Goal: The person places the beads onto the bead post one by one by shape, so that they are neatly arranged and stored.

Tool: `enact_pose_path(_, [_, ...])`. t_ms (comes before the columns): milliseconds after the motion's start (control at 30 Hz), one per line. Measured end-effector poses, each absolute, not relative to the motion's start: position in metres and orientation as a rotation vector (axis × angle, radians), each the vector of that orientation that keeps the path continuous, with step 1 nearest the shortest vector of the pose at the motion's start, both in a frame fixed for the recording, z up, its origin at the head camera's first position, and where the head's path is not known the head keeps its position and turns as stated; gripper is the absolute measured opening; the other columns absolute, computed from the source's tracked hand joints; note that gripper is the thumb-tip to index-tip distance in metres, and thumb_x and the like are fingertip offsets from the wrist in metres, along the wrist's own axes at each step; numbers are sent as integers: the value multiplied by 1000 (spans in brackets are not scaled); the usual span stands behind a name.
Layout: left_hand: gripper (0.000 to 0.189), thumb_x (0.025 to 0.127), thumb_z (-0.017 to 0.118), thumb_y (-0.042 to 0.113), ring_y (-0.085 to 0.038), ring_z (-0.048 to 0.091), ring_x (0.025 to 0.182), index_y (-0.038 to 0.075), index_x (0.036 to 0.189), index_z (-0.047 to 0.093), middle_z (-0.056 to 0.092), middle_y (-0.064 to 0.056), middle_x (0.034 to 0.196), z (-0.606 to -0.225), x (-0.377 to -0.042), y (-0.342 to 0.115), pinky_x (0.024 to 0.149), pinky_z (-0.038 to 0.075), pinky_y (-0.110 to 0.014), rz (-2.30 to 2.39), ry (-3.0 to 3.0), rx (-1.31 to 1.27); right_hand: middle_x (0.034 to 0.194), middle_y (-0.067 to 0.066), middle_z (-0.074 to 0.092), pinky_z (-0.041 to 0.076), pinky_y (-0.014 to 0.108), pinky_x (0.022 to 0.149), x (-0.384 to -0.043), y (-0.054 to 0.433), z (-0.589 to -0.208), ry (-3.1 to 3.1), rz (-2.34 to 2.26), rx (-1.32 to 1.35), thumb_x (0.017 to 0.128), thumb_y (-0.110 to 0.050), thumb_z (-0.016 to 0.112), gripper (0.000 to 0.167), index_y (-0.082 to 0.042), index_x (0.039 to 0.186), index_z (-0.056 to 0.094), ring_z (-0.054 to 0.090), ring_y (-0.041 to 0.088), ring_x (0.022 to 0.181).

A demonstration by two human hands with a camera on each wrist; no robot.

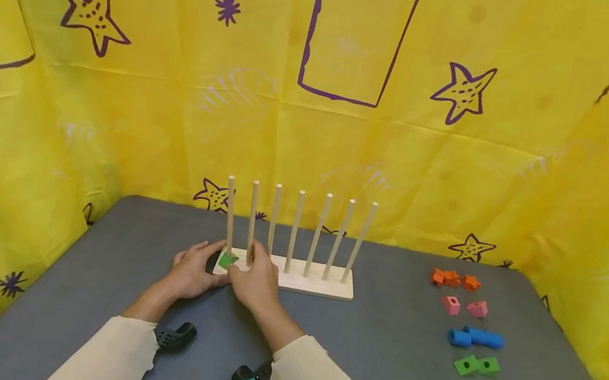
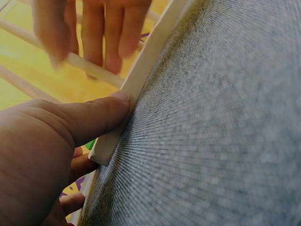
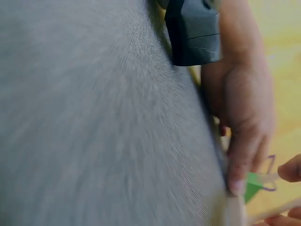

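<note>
A pale wooden peg rack [image 1: 307,283] stands on the table, with several upright pegs along its base. My left hand [image 1: 192,275] grips the base's left end; in the left wrist view its thumb [image 2: 106,110] presses the front edge, with fingers round the far side. A green block [image 1: 226,261] with slanted sides sits at the bottom of the leftmost peg, and a corner of it shows in the right wrist view. Over the base, beside the second peg, is my right hand [image 1: 256,279]. Its fingers [image 2: 113,37] hang down, blurred, with no block showing between them.
On the right lie orange star-shaped blocks [image 1: 452,279], pink blocks [image 1: 477,309], blue cylinders [image 1: 483,338] and two green blocks [image 1: 466,366] with holes. A yellow patterned cloth [image 1: 170,129] hangs behind and beside the grey table [image 1: 371,373].
</note>
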State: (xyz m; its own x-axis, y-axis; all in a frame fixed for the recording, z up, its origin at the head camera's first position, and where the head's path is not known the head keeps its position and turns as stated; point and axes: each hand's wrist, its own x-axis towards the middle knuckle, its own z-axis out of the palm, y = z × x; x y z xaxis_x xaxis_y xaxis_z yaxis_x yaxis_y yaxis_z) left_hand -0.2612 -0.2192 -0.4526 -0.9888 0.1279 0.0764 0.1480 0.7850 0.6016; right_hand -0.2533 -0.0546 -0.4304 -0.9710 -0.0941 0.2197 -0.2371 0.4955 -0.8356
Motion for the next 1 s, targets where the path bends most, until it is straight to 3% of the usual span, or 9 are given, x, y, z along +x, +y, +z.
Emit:
enact_pose_path(167, [81,82,76,39,-46,23,136,3,145,41,47,-25,138,-449,-263,-219,101,9,-64,-991,-2958,-200,128,10,59,48,45,89,-239,-27,-402,-2506,1644,423,85,-14,68,56,-6,138,51,59,28,111])
enact_pose_path(567, [82,83,77,36,-45,18,137,4,147,38,42,-26,142,-452,-261,-218,103,5,-64,-1027,-2978,-172,116,9,62,48,47,84,-210,58,-342,-2187,1681,609,86,-6,72,44,-7,128,59,60,28,101])
enact_pose_path(800, [81,83,77,34,-44,19,138,4,147,38,43,-25,141,-453,-260,-217,103,6,-62,-1025,-2976,-179,113,10,62,50,31,83,-199,110,-329,-2121,1616,615,85,2,71,42,-1,125,60,60,29,99])
enact_pose_path(1000, [81,83,77,34,-44,18,138,6,147,39,43,-25,141,-453,-259,-218,103,5,-62,-1028,-2974,-168,112,8,63,48,23,83,-186,149,-324,-2125,1485,574,86,6,69,42,-1,126,59,60,21,99])
